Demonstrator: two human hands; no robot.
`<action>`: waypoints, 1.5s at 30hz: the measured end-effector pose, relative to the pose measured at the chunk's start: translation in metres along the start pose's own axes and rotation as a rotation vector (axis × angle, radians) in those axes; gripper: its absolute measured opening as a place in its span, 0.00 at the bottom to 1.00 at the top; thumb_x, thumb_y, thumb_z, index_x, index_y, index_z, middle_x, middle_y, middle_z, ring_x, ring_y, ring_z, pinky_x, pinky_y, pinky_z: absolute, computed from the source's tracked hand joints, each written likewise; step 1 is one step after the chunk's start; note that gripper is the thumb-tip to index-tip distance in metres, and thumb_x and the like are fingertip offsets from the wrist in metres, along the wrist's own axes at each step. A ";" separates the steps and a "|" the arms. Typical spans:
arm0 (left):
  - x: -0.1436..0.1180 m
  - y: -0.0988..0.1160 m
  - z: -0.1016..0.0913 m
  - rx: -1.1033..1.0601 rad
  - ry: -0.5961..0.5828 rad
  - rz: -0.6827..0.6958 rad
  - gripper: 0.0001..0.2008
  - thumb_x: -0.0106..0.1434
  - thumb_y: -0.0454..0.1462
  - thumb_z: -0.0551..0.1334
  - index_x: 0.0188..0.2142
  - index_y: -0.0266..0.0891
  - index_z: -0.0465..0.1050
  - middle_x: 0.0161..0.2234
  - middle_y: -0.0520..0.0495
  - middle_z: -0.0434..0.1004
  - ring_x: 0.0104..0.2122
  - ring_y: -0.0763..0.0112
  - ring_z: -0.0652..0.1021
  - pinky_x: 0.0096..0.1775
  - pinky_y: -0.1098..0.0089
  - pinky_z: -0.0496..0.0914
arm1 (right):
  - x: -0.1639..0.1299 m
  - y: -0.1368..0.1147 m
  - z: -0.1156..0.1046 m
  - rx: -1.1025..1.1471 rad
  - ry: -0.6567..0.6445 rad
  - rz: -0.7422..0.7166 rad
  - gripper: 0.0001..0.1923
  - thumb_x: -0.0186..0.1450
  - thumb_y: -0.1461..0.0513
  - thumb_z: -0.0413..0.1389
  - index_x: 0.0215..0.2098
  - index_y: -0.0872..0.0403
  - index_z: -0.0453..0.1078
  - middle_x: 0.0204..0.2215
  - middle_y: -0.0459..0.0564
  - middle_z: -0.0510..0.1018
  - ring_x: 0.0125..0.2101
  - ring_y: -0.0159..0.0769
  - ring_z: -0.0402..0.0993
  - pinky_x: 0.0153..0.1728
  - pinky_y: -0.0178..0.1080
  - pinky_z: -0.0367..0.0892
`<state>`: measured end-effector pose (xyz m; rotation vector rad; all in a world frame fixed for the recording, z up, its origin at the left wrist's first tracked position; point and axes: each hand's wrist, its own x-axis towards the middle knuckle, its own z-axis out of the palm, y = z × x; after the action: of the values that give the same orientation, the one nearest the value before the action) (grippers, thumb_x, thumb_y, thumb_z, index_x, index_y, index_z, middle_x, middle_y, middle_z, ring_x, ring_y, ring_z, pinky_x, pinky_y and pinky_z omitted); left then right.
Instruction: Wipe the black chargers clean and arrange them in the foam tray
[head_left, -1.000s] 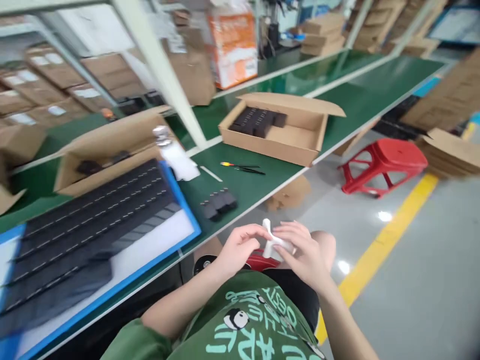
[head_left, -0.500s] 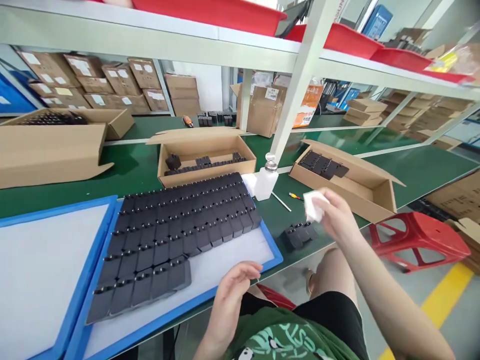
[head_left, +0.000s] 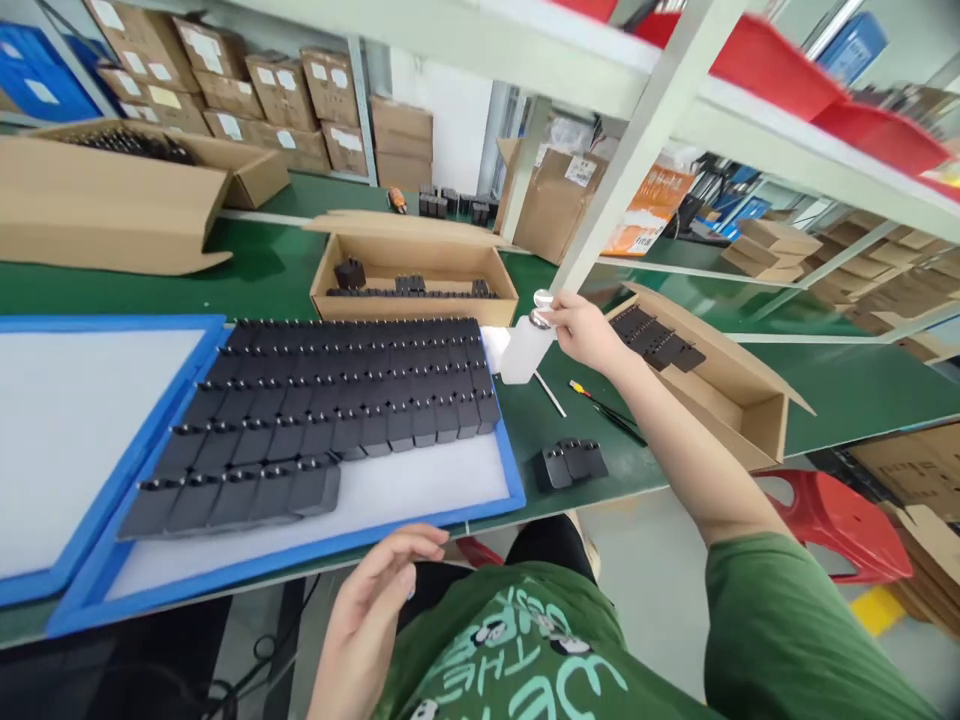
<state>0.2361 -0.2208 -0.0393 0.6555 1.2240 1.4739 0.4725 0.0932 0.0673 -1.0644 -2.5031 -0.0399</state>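
My right hand [head_left: 586, 328] reaches to the white pump bottle [head_left: 523, 353], its fingers pinched at the silver top. The bottle stands upright beside a white pad [head_left: 494, 346]. No white wipe shows in this hand now; the fingers may hide it. My left hand [head_left: 384, 580] hovers at the table's front edge, holding nothing, with loosely bent fingers and the thumb apart. Several black plug adapters [head_left: 330, 400] fill rows in a blue-rimmed tray [head_left: 427, 490], metal pins up. A small group of black adapters [head_left: 571, 463] rests on the green table, right of the tray.
Behind the tray is an open cardboard box [head_left: 420, 306] holding black parts. Another open box [head_left: 739, 405] lies at the right. A white stick [head_left: 551, 394], a yellow-tipped cable [head_left: 577, 387] and dark tweezers [head_left: 621, 420] lie nearby. A shelf post [head_left: 637, 150] rises behind the bottle.
My right hand has moved left and away from me, from above the small adapter group to the bottle's top. The white wipe it held is out of sight. The view has shifted.
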 end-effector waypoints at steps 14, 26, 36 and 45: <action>0.062 -0.028 0.122 0.824 -0.469 0.314 0.46 0.56 0.42 0.74 0.69 0.51 0.55 0.69 0.45 0.59 0.68 0.48 0.62 0.66 0.53 0.61 | -0.183 -0.030 -0.032 0.275 0.427 0.185 0.17 0.65 0.71 0.56 0.41 0.41 0.76 0.35 0.45 0.75 0.35 0.36 0.74 0.36 0.42 0.72; 0.088 -0.040 0.131 0.961 -0.609 0.359 0.47 0.61 0.27 0.65 0.72 0.51 0.42 0.62 0.48 0.71 0.59 0.63 0.73 0.59 0.63 0.71 | -0.221 -0.117 0.033 -0.006 -0.001 0.113 0.16 0.65 0.78 0.50 0.50 0.71 0.69 0.43 0.66 0.74 0.41 0.47 0.72 0.37 0.46 0.74; 0.089 -0.037 0.133 1.016 -0.624 0.434 0.43 0.62 0.28 0.64 0.71 0.42 0.45 0.61 0.48 0.72 0.58 0.66 0.74 0.59 0.69 0.70 | -0.216 -0.127 0.035 -0.061 -0.041 0.176 0.15 0.67 0.76 0.49 0.49 0.70 0.72 0.43 0.65 0.75 0.41 0.47 0.73 0.36 0.44 0.73; 0.087 -0.037 0.132 1.136 -0.609 0.430 0.41 0.67 0.40 0.65 0.72 0.47 0.43 0.63 0.50 0.70 0.60 0.63 0.73 0.61 0.64 0.69 | -0.272 -0.097 -0.005 0.121 0.075 0.401 0.24 0.66 0.71 0.55 0.60 0.55 0.73 0.44 0.58 0.72 0.36 0.40 0.72 0.25 0.38 0.65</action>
<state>0.3408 -0.0975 -0.0484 2.0491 1.3856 0.6373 0.5757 -0.1617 -0.0201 -1.4596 -2.1530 0.1822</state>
